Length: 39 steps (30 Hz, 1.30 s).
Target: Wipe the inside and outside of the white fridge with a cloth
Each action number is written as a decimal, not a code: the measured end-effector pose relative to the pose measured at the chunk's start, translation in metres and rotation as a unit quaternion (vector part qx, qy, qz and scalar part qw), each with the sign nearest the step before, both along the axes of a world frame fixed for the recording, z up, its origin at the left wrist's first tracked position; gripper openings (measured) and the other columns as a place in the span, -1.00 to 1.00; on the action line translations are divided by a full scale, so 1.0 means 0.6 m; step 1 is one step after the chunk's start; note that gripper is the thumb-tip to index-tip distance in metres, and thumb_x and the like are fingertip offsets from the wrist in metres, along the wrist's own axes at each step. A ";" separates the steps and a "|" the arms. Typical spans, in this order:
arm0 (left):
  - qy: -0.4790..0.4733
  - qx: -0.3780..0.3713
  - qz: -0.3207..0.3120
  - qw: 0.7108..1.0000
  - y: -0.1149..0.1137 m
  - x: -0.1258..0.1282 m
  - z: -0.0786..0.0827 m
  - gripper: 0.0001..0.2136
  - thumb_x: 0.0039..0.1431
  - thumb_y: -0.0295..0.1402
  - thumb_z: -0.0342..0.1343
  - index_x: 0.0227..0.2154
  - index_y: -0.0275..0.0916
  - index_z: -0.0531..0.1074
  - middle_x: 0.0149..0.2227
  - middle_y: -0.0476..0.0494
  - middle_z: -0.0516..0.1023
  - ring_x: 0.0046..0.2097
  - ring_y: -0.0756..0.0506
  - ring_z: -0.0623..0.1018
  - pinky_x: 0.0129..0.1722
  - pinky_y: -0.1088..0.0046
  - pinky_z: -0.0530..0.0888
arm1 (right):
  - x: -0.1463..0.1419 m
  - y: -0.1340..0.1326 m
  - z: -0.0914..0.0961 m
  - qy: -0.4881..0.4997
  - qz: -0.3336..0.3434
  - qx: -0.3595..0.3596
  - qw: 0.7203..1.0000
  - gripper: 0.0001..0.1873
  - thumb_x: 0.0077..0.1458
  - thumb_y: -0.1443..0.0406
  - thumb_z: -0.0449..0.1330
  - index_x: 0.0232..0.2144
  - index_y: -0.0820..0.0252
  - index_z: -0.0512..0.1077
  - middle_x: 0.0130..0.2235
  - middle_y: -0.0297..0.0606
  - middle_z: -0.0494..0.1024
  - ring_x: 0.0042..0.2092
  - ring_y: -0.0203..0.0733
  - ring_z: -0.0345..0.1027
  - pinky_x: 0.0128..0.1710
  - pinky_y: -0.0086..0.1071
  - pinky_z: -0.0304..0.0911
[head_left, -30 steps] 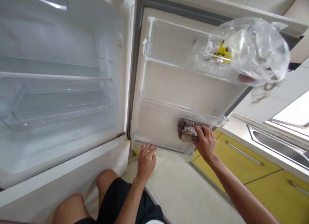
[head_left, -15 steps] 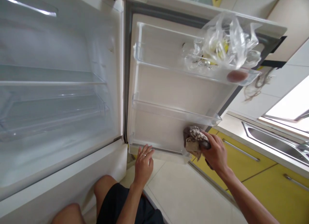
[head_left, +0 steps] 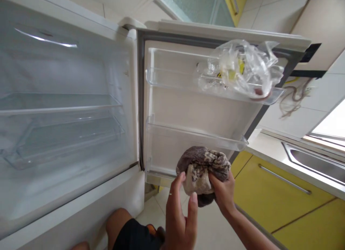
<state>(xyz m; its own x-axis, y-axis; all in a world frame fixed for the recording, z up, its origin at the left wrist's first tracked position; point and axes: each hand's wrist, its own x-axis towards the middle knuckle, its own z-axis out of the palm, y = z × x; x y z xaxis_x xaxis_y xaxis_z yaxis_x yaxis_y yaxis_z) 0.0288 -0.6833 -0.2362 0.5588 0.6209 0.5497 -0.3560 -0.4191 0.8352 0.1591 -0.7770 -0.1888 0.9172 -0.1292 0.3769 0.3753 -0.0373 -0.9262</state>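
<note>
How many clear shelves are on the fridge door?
3. The top shelf holds a plastic bag, the middle shelf sits below it, and the bottom shelf is partly hidden behind the cloth.

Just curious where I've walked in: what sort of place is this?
Probably a home kitchen: an open fridge with clear door shelves, yellow cabinets and a steel sink alongside. The right hand holds a cloth.
</note>
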 end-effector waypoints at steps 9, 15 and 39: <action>0.024 -0.094 0.016 0.995 0.042 0.034 -0.051 -0.53 0.23 -0.06 0.14 0.15 -0.09 0.47 0.09 -0.38 0.59 0.17 -0.41 0.56 0.08 -0.03 0.58 | -0.064 0.104 -0.009 0.042 0.160 0.104 0.981 -0.38 -0.22 0.02 0.50 -0.15 0.19 0.47 -0.23 -0.18 0.66 -0.27 -0.06 0.55 -0.23 -0.25 0.50; -0.022 -0.135 0.052 0.989 0.038 -0.020 0.004 -0.20 0.12 0.00 0.25 0.39 -0.08 0.15 0.37 -0.31 0.31 0.37 -0.36 0.33 0.33 0.07 0.33 | -0.098 0.130 -0.011 -0.077 0.415 0.014 0.906 -0.04 -0.01 0.02 0.43 0.35 0.03 0.15 0.24 -0.04 0.45 0.16 0.07 0.45 0.17 -0.08 0.40; -0.078 -0.474 0.024 0.877 0.153 -0.102 0.063 -0.49 -0.38 -0.23 0.32 -0.19 -0.13 0.55 -0.41 -0.06 0.61 -0.25 -0.29 0.64 -0.29 0.18 0.61 | -0.079 0.124 0.046 -0.057 0.556 -0.127 0.820 0.29 -0.16 -0.08 0.51 0.46 0.01 -0.05 0.46 -0.05 0.08 0.46 0.13 -0.03 0.45 0.07 -0.15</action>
